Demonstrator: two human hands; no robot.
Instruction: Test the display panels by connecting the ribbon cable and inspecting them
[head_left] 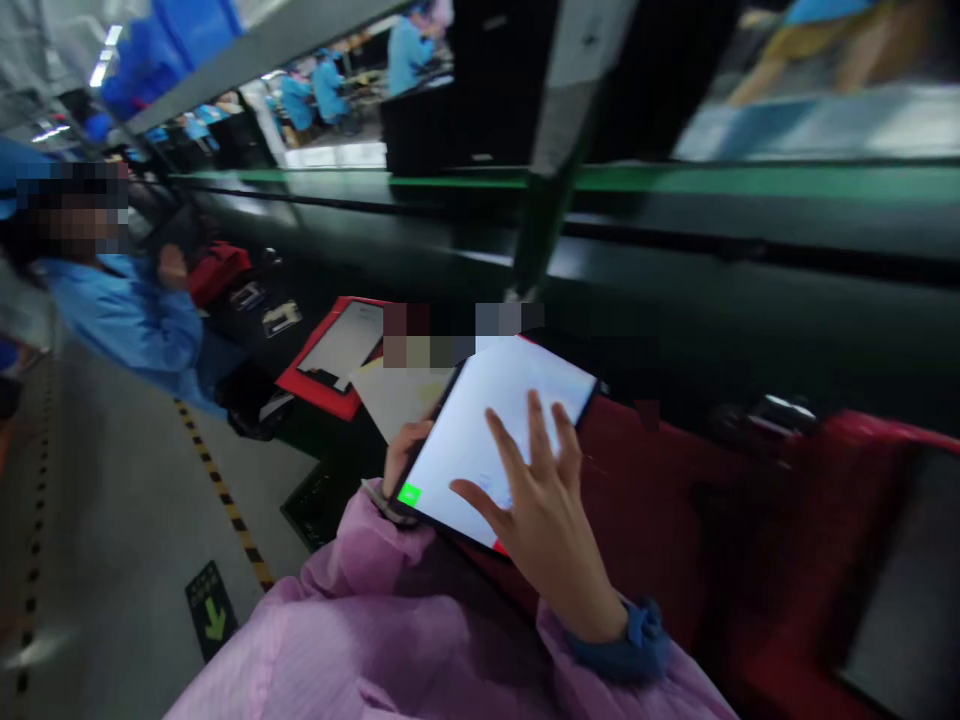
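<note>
A tablet (465,440) with a lit, mostly white screen is tilted in front of me. Its screen shows a green patch at the lower left corner and a red one at the bottom edge. My left hand (407,450) grips the tablet by its left edge; part of the fingers is hidden behind it. Over the screen my right hand (544,510) is spread, fingers apart, holding nothing. Whether its fingertips touch the glass I cannot tell. A white and yellow sheet (397,400) lies just beyond my left hand.
Left of the sheet, another tablet-like panel (345,345) rests on a red mat (300,370). A red mat (637,490) lies right of my tablet, with a dark panel (915,580) farther right. A co-worker in a blue sleeve (142,320) sits at left. A metal post (555,150) rises behind the bench.
</note>
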